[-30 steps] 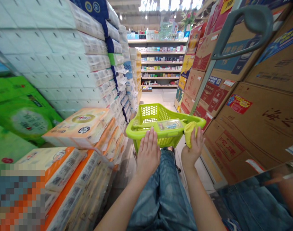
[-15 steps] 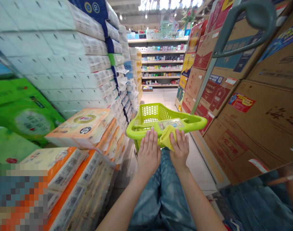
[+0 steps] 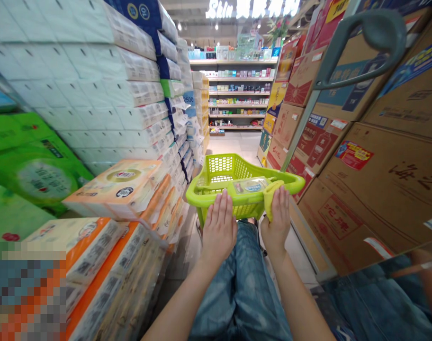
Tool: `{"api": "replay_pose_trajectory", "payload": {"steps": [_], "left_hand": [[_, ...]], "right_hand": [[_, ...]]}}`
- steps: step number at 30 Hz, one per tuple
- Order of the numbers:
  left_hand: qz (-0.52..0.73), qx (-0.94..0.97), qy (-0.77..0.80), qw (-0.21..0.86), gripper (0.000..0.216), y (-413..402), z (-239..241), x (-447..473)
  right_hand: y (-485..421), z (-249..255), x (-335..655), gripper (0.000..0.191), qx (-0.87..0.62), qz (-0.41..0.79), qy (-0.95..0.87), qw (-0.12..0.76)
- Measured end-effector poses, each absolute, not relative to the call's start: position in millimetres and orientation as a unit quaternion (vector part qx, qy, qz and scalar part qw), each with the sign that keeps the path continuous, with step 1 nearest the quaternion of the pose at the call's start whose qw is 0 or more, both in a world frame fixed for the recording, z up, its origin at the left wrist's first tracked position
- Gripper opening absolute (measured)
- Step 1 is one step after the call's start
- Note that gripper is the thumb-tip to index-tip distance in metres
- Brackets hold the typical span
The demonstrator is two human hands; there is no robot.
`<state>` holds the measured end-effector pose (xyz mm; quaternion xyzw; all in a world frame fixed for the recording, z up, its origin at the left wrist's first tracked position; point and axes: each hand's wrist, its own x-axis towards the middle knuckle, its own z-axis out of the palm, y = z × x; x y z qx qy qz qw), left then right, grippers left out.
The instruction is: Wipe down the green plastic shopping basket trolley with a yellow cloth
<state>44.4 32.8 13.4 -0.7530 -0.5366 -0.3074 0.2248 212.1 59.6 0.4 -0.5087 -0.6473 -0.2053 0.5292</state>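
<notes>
A lime-green plastic shopping basket [image 3: 196, 195] with lattice walls stands in front of my knees. My left hand [image 3: 219, 227] lies against its near rim, with straight fingers pointing up and nothing in them. Farther right along that rim, my right hand [image 3: 277, 232] presses a yellow cloth [image 3: 269, 194] to the edge; the cloth folds over the top. Between the hands, a clear label holder [image 3: 249, 185] is fixed on the rim. A grey loop handle [image 3: 395, 45] on a metal pole rises at the right, its lower end meeting the basket's right side.
Tall stacks of white tissue packs [image 3: 77, 71] line the left side, with orange-edged packs [image 3: 123, 177] nearer. Cardboard boxes [image 3: 397, 166] are piled along the right. Shelves of small goods [image 3: 240, 90] stand at the aisle's far end. A mirror-like surface [image 3: 379, 293] shows denim at lower right.
My right hand has slid to the right along the rim with the yellow cloth, uncovering the label holder's right part. My left hand has stayed nearly in place.
</notes>
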Motion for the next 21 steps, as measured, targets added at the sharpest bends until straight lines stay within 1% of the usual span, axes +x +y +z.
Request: {"api": "replay_pose_trajectory", "payload": {"steps": [5,9,15,18,21], "left_hand": [[-0.304,-0.755,-0.535,0.227,0.065,33.7,12.2,42.8],[-0.304,-0.758,-0.533,0.222,0.062,32.9,13.4,41.2],[-0.303,-0.756,-0.535,0.225,0.065,32.0,14.3,43.9],[-0.307,-0.754,-0.536,0.225,0.065,32.2,14.4,44.7],[-0.31,-0.753,-0.534,0.227,0.066,32.2,14.3,44.4]], "right_hand": [[53.1,-5.5,164.0,0.066,-0.44,-0.237,-0.704,0.505],[57.4,-13.9,165.2,0.059,-0.439,-0.268,-0.706,0.486],[73.3,-19.5,218.2,0.069,-0.476,-0.309,-0.65,0.505],[73.7,-16.4,228.2,0.076,-0.513,-0.27,-0.614,0.535],[66.9,-11.2,213.9,0.079,-0.535,-0.217,-0.599,0.555]]}}
